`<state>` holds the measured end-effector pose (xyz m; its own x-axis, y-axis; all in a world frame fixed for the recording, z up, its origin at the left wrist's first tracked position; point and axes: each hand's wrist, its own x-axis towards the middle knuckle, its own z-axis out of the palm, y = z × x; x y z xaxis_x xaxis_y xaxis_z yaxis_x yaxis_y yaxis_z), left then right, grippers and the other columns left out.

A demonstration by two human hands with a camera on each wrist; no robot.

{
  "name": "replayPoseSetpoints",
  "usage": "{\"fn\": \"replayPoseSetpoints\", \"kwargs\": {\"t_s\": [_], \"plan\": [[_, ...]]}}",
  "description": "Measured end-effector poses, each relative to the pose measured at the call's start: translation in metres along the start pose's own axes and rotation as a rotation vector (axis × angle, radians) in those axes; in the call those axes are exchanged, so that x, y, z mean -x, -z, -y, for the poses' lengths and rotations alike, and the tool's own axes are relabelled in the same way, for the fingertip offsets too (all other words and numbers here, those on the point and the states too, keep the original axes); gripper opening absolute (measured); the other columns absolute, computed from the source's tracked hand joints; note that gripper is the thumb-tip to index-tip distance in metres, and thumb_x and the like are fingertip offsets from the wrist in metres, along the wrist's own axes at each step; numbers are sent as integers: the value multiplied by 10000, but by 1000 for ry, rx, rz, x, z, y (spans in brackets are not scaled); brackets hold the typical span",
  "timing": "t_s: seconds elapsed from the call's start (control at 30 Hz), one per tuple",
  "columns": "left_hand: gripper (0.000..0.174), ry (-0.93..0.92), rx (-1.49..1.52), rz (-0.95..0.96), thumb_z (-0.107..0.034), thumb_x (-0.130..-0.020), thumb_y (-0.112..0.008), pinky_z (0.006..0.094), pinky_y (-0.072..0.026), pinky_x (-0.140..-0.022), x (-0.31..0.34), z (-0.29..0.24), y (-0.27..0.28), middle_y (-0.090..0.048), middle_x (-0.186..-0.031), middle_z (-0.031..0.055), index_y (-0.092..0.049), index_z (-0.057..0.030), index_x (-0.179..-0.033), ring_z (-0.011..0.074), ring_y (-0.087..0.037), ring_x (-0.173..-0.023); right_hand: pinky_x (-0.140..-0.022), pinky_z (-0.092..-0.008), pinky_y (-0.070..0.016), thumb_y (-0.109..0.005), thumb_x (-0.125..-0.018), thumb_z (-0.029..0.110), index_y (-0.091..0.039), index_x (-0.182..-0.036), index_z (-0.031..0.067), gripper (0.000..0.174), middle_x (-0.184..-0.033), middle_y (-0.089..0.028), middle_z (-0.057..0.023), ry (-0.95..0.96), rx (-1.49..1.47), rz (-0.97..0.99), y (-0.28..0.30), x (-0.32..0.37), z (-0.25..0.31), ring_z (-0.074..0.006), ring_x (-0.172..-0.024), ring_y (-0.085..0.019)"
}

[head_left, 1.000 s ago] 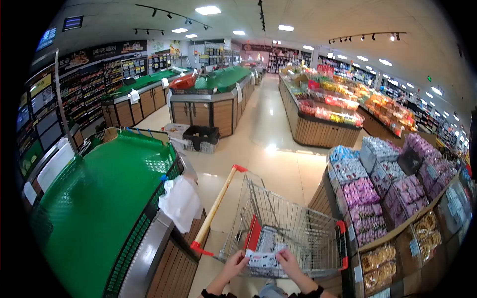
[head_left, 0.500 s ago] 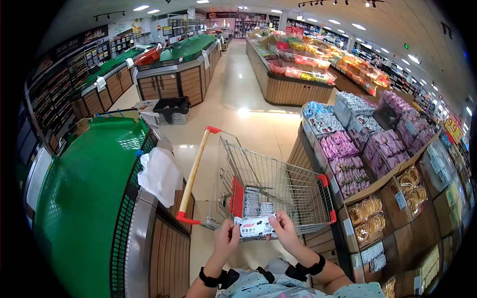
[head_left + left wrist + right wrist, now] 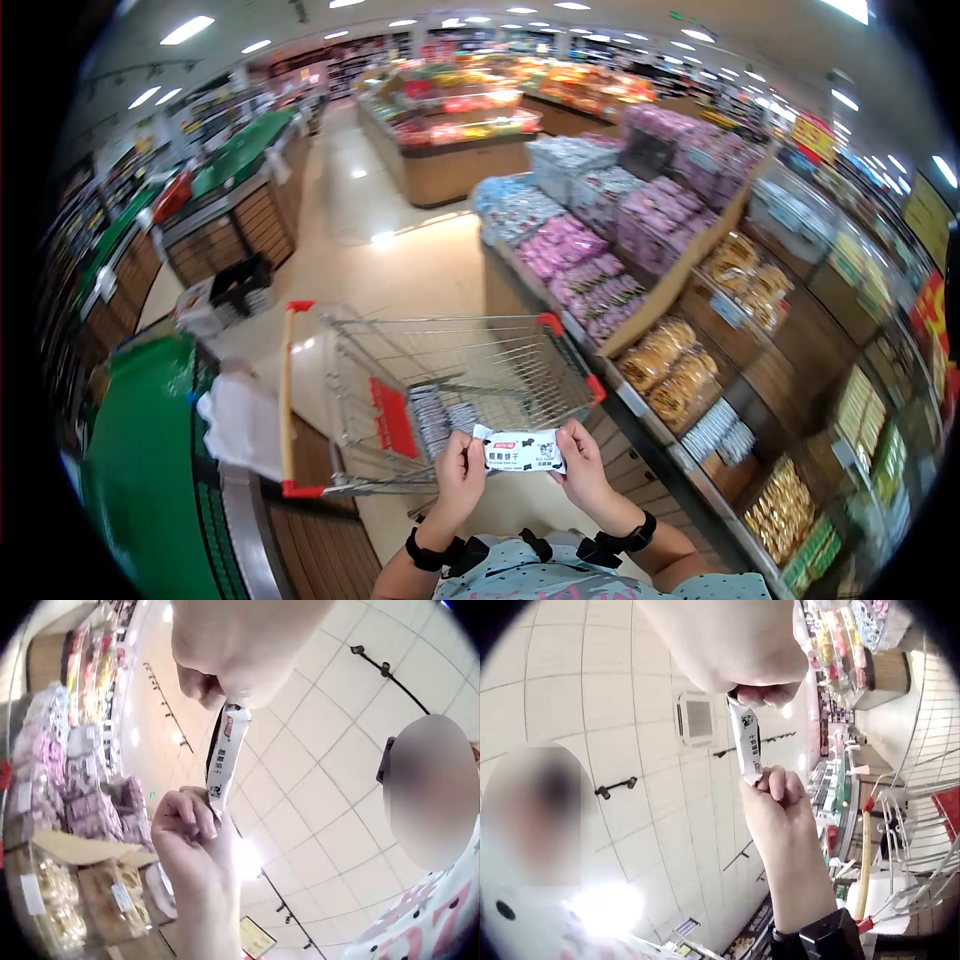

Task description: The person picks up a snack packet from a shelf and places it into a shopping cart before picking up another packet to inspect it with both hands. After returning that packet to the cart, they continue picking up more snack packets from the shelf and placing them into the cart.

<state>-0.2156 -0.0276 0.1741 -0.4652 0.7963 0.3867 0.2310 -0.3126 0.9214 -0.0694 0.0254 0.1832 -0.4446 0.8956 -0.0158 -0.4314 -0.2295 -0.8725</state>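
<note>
A small white packaged snack bar (image 3: 522, 451) with black patches, a red logo and Chinese lettering is held flat between both hands, its printed face up. My left hand (image 3: 460, 476) pinches its left end, and my right hand (image 3: 583, 468) pinches the right end. The left wrist view shows the packet (image 3: 228, 757) edge-on, stretched between the two hands. Just beyond it stands a wire shopping cart (image 3: 470, 350) with a red flap (image 3: 393, 418); similar wrapped packets (image 3: 432, 415) lie in its bottom.
To the right runs a display of bins with purple packets (image 3: 560, 243) and bagged golden snacks (image 3: 672, 385). A green-covered counter (image 3: 150, 440) with a white plastic bag (image 3: 243, 420) stands at the left. Black and white crates (image 3: 235, 290) sit on the aisle floor ahead.
The head view has swung right, so the cart and counter now appear further left. The packet has come up clear of the cart and faces the camera, still held by both hands.
</note>
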Motion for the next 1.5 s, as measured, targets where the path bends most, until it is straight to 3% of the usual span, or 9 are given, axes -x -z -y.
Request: {"fn": "replayPoseSetpoints", "kwargs": {"t_s": [0.3, 0.4, 0.53, 0.67, 0.8, 0.9, 1.1, 1.43, 1.5], "plan": [[124, 405, 545, 479, -173, -830, -363, 176, -316, -404, 17, -11, -132, -422, -632, 14, -355, -58, -782, 60, -398, -490, -400, -192, -297, -367, -834, 220, -383, -701, 100, 180, -628, -444, 3, 90, -219, -219, 105, 63, 62, -62, -492, -378], [182, 477, 507, 609, -199, -833, -359, 206, -361, -499, 18, -12, -166, -453, -774, 62, -351, -46, -929, 102, -460, -616, -415, -210, -325, -414, -805, 166, -400, -682, 101, 140, -611, -440, -3, 490, 564, -387, 140, 77, 74, -97, -478, -396], [363, 666, 653, 894, -253, -838, -342, 256, -385, -657, 30, -15, -196, -423, -1018, 84, -262, -60, -1135, 144, -480, -799, -488, -253, -382, -501, -583, 102, -423, -690, 95, 133, -645, -423, -20, 893, 1679, 66, 151, 93, 116, -165, -550, -447], [376, 833, 695, 867, -267, -836, -345, 259, -396, -673, 47, -13, -218, -471, -967, 57, -307, -37, -1131, 137, -484, -800, -475, -248, -364, -585, -572, 133, -454, -634, 99, 149, -626, -419, -7, 1008, 1667, 241, 165, 95, 115, -149, -539, -437], [393, 871, 811, 860, -280, -840, -297, 255, -361, -768, 54, -46, -230, -504, -952, 97, -374, 21, -1080, 165, -492, -853, -477, -262, -361, -584, -609, 104, -458, -754, 62, 196, -689, -475, -35, 1055, 1350, -135, 194, 105, 124, -168, -541, -443], [412, 730, 631, 945, -294, -823, -299, 228, -360, -739, 56, -87, -235, -516, -921, 100, -412, 45, -1028, 142, -487, -847, -508, -263, -371, -579, -667, 183, -475, -789, 49, 208, -656, -466, -68, 660, 1025, -428, 210, 99, 152, -183, -557, -460], [489, 788, 637, 1159, -357, -753, -454, 193, -387, -681, 61, -24, -277, -523, -890, 80, -412, 41, -1034, 101, -506, -780, -510, -256, -372, -520, -726, 173, -458, -795, 10, 188, -673, -457, -109, 255, 1008, -89, 229, 107, 176, -190, -561, -457], [536, 953, 756, 1165, -393, -753, -423, 195, -379, -615, 57, -51, -298, -510, -858, 81, -363, 24, -1084, 91, -488, -728, -546, -237, -381, -466, -744, 48, -492, -838, 14, 103, -698, -455, -76, 315, 513, -166, 265, 105, 165, -163, -594, -463], [492, 885, 580, 1060, -357, -774, -387, 211, -380, -641, 53, -93, -297, -513, -858, 96, -371, 30, -1078, 117, -493, -733, -613, -246, -395, -485, -725, 15, -522, -860, 41, 142, -773, -464, -66, 415, 771, -93, 266, 110, 179, -182, -684, -481]]}}
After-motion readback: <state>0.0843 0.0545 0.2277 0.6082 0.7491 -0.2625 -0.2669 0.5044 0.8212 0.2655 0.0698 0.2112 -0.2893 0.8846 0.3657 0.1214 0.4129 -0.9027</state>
